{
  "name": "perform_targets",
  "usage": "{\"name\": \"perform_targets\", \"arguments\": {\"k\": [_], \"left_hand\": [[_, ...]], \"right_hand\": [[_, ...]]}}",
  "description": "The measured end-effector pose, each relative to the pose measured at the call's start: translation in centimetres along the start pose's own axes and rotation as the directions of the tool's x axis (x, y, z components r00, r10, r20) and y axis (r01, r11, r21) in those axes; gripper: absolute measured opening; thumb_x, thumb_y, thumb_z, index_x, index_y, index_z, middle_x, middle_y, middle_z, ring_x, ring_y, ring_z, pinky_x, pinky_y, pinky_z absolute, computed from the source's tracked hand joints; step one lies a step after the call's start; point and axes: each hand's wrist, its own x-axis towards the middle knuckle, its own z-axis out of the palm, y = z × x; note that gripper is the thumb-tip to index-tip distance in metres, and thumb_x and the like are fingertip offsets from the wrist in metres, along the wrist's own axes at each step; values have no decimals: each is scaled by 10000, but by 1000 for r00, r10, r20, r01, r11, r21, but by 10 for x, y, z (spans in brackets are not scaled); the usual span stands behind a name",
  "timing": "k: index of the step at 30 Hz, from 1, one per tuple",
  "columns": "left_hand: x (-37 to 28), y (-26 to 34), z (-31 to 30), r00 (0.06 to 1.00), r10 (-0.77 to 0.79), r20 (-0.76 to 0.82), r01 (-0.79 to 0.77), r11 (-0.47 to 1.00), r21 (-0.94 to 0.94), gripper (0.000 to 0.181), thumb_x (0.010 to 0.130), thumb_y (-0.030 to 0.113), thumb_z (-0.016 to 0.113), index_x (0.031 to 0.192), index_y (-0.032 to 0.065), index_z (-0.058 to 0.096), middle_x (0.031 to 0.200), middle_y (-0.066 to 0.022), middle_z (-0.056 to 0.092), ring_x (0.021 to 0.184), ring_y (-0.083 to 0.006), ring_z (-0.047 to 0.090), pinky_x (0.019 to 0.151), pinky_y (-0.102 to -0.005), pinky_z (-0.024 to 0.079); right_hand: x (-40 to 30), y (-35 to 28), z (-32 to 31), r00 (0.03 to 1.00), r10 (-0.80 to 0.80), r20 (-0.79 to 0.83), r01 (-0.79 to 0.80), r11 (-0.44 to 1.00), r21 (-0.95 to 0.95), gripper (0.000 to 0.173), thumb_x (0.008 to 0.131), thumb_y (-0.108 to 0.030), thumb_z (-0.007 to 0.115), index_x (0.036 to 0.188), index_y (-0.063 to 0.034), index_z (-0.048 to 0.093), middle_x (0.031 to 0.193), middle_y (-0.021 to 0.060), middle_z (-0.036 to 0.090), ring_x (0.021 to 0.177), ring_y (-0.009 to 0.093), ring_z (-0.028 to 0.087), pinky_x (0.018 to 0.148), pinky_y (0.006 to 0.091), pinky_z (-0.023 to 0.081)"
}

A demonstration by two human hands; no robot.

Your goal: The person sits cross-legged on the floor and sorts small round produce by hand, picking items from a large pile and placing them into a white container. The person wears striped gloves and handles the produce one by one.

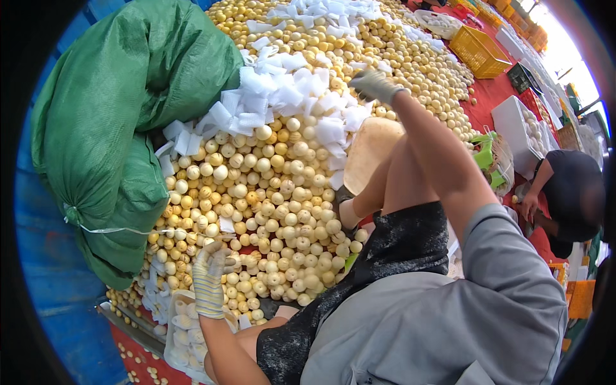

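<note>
A large heap of round yellow fruits (288,211) lies before me, with white foam net sleeves (269,91) scattered across it. My left hand (211,269), in a striped work glove, is over the heap's near-left part, fingers apart; no fruit shows in it. Just below it stands a white crate (173,337) holding fruits in foam nets. My right hand (375,85), gloved too, reaches out over fruits and sleeves at the upper middle; its fingers are blurred, so its grip cannot be told. A beige plastic surface (368,154) shows beside my leg.
Big green woven sacks (110,120) lie at the left against a blue wall (48,269). A yellow plastic crate (479,50) and a white foam box (519,127) of wrapped fruits stand at the right. Another person (570,192) sits near them.
</note>
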Motion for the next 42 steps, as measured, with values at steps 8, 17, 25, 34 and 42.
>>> {"name": "perform_targets", "arguments": {"k": [8,17,25,34,42], "left_hand": [[19,-9,-2,995,-94,-13,94,995,28,368,936,156,648,1235,-40,562,1017,-102,640,818,-130,639,711,-245,546],[26,-22,-5,992,-65,-109,70,996,48,354,934,138,649,1234,-34,575,1052,-94,644,873,-119,621,768,-248,534],[30,-17,-1,845,477,-242,-345,832,433,345,861,-18,642,1204,-2,606,1060,-132,671,935,-212,659,854,-325,526],[19,-18,-11,931,319,-180,-292,943,158,539,838,-49,648,1353,11,502,1147,-134,639,1064,-209,623,940,-316,501],[-7,-10,-6,709,678,-191,-304,539,785,567,769,-37,735,1306,44,573,1136,-149,661,1015,-227,640,913,-337,515]], "right_hand": [[55,87,202,977,-199,79,206,775,-597,348,889,-299,547,1098,-66,699,1145,200,673,1083,340,640,914,400,509],[37,116,251,954,137,-266,-152,988,-35,374,737,-272,745,1006,-22,674,966,182,702,909,300,668,867,387,514],[-76,-16,321,920,-347,183,141,728,671,315,796,-63,685,1093,21,618,996,40,639,933,118,590,890,287,499],[-239,-159,283,561,-775,290,530,606,593,261,813,-101,674,1067,-43,657,990,88,598,955,197,609,868,318,504],[-276,-144,308,781,-589,207,284,630,723,278,890,-116,645,1144,-4,628,990,89,604,880,169,622,789,299,520]]}}
